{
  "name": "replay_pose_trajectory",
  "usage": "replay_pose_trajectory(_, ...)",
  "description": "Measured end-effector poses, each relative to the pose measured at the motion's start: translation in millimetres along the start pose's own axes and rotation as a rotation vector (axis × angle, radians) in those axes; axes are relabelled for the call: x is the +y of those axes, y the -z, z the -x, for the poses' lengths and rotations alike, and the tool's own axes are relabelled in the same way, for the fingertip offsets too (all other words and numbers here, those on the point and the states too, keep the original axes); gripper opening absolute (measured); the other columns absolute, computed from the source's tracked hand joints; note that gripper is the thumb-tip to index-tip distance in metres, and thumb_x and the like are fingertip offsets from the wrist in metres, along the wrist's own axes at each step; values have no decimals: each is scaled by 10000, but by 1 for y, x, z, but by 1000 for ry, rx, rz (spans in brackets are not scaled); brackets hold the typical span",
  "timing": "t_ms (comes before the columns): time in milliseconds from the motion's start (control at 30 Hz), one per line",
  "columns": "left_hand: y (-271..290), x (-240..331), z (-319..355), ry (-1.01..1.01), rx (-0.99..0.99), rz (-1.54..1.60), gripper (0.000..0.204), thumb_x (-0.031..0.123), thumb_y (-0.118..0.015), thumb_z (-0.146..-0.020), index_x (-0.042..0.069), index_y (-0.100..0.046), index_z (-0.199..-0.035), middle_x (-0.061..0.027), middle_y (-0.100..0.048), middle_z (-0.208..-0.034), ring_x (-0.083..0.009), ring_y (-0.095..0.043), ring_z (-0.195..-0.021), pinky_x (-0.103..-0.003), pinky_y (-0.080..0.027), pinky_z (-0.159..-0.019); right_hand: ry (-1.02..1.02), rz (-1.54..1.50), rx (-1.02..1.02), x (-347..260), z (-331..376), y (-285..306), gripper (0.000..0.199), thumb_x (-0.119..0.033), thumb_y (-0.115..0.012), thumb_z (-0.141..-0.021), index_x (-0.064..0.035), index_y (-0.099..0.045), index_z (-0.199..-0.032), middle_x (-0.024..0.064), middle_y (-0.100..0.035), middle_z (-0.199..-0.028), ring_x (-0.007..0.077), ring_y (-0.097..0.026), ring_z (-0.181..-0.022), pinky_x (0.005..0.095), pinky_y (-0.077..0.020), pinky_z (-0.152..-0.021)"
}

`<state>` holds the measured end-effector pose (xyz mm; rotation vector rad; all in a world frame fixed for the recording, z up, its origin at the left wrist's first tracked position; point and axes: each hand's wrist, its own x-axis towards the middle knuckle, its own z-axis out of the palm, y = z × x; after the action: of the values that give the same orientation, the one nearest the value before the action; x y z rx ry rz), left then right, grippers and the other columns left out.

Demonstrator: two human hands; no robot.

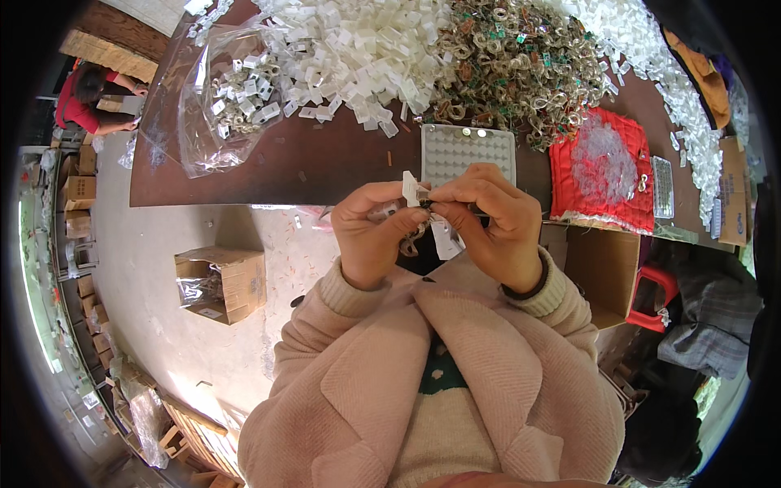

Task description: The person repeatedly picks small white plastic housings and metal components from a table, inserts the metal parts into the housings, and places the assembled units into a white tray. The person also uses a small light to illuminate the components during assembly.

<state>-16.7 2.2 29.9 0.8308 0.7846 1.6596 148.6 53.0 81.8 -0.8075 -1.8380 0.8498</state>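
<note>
My left hand [374, 236] and my right hand [488, 220] meet close in front of my chest, at the near edge of the brown table [309, 167]. Between their fingertips sits a small white plastic piece [411, 189], held upright, with a small dark part pressed against it. My left palm also cups several more small pieces. Just beyond the hands lies a grey moulded tray [468, 150] with rows of pockets.
A heap of white plastic pieces [358, 49] and a heap of metal coil parts [521, 57] cover the far table. A clear bag [220, 106] lies at left, a red cloth [602, 171] at right. A cardboard box [224, 281] stands on the floor. Another person [93, 102] sits far left.
</note>
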Motion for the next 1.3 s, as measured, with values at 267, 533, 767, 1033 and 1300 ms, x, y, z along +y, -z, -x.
replay_pose_trajectory(267,-1,-9,0,-165,36,-18,259,-146,-705,-836,-16,-652,-1053,-120,-709,-1036,-113,-663,-870,-250,-562,-773,-119,-280,-94,3,4,0,284,77,-733,-820,-41,-748,-1078,89,-701,-883,146,-647,-752,261,-511,-665)
replay_pose_trajectory(533,-5,-15,2,-179,134,-61,246,-131,-686,-864,-13,-642,-1075,-121,-695,-1041,-104,-646,-823,-238,-559,-728,-99,-199,-8,8,8,-10,302,107,-725,-810,-25,-741,-1080,80,-681,-888,136,-642,-772,244,-516,-676)
replay_pose_trajectory(767,-7,-15,6,-120,130,-6,234,-67,-679,-904,-10,-611,-1120,-101,-690,-1036,-94,-634,-826,-209,-513,-707,-145,-190,35,1,6,-13,294,94,-707,-813,-30,-720,-1080,93,-695,-895,158,-663,-758,271,-549,-673)
replay_pose_trajectory(1033,-6,-17,3,-233,114,-93,208,-50,-636,-936,2,-563,-1124,-121,-689,-1052,-114,-641,-872,-228,-519,-726,-304,-372,-10,4,1,-10,194,88,-700,-831,-11,-652,-991,52,-677,-877,108,-681,-834,233,-536,-743)
replay_pose_trajectory(1300,-3,-16,7,82,122,296,157,32,-638,-966,64,-556,-1096,-80,-675,-1045,-74,-611,-790,-208,-508,-666,-409,-483,-65,8,8,-17,207,55,-728,-830,-32,-668,-1008,54,-700,-904,138,-693,-844,262,-540,-762)
